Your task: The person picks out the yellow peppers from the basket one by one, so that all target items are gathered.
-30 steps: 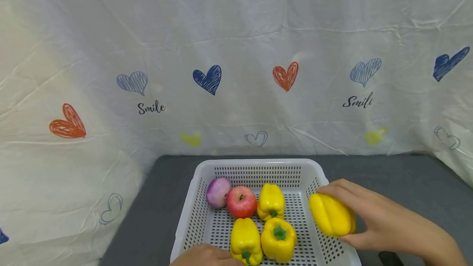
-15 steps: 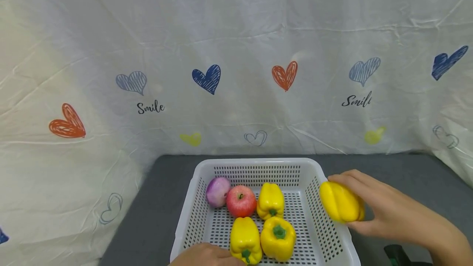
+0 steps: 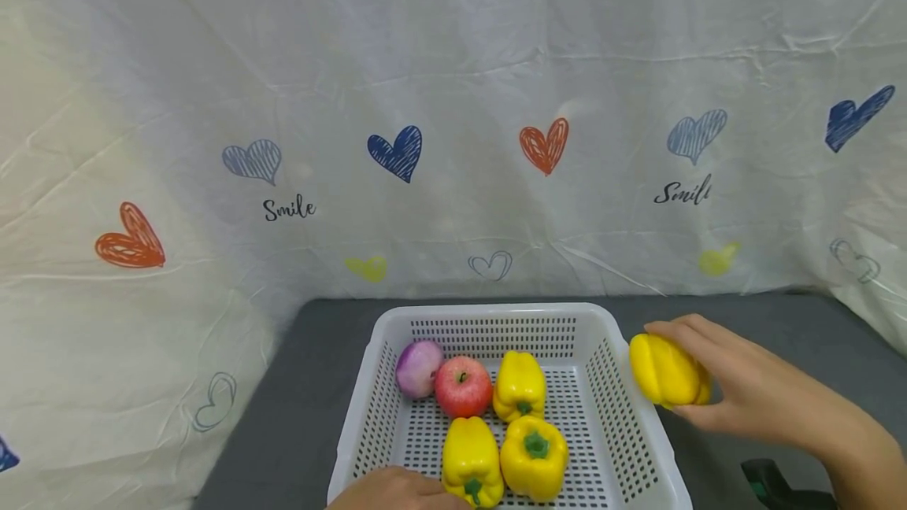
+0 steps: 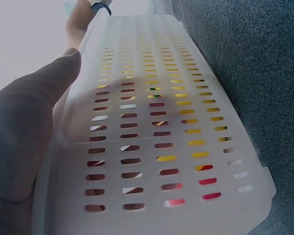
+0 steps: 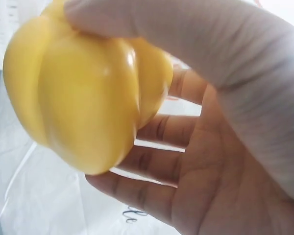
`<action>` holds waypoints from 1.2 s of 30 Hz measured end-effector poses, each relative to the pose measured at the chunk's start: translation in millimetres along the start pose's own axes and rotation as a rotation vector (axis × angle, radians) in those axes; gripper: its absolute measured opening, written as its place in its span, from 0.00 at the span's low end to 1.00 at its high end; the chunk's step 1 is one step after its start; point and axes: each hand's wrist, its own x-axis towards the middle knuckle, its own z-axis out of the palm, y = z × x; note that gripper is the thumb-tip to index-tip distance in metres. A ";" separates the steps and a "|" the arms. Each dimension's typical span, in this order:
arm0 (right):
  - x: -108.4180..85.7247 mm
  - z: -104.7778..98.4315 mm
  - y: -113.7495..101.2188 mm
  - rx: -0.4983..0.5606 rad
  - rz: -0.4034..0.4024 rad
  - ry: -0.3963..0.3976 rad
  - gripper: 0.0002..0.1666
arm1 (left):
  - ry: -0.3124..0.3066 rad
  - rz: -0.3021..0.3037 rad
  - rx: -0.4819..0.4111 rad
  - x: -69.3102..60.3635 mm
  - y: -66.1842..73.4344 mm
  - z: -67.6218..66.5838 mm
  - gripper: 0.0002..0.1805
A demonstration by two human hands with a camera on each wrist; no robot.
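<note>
My right hand (image 3: 737, 384) holds a yellow bell pepper (image 3: 668, 370) between thumb and fingers, just off the right rim of a white plastic basket (image 3: 616, 415). In the right wrist view the thumb crosses the top of the yellow bell pepper (image 5: 88, 98), with the fingers behind it. At the basket's near side my left hand (image 3: 397, 490) grips the wall. In the left wrist view the thumb (image 4: 49, 78) lies along the rim, and skin shows through the slots. Its fingertips are beside a yellow pepper (image 3: 471, 459) inside the basket; the near rim is out of view.
Inside the basket are a purple onion (image 3: 419, 368), a red apple (image 3: 463, 386) and two further yellow peppers, one at the back (image 3: 520, 384) and one in front (image 3: 534, 456). A dark grey tabletop (image 3: 283, 415) lies below. A heart-printed sheet (image 3: 468, 61) hangs behind.
My right hand has carried the yellow bell pepper right and slightly up, from over the basket's right rim to just outside it. My left hand and the basket have stayed put.
</note>
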 end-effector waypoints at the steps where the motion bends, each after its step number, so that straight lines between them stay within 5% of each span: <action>1: 0.3 0.4 1.8 -0.005 0.001 0.003 0.54 | 0.005 0.001 0.002 -0.3 -0.1 0.4 0.14; 15: -0.1 5.2 14.7 -0.023 0.007 0.019 0.52 | 0.003 -0.019 -0.003 -0.7 0.9 0.6 0.13; 36: 9.1 25.4 30.9 0.069 0.110 -0.154 0.44 | 0.018 -0.033 -0.001 -1.2 0.9 0.0 0.12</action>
